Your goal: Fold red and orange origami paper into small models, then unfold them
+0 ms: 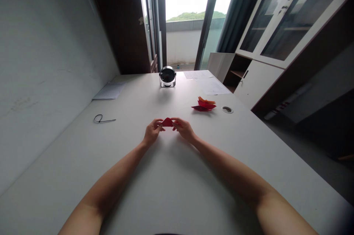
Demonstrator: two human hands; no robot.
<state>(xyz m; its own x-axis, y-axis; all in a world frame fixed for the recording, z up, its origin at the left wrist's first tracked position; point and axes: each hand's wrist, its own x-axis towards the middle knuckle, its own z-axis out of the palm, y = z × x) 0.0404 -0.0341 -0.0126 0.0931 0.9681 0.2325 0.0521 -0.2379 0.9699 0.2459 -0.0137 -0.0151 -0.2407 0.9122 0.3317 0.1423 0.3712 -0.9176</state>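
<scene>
Side corners of the red paper (167, 122) out of sight behind pinching fingers (176, 120)

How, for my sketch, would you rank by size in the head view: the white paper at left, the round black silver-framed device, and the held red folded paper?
1. White paper at left
2. Round black silver-framed device
3. Held red folded paper, partly covered
</scene>
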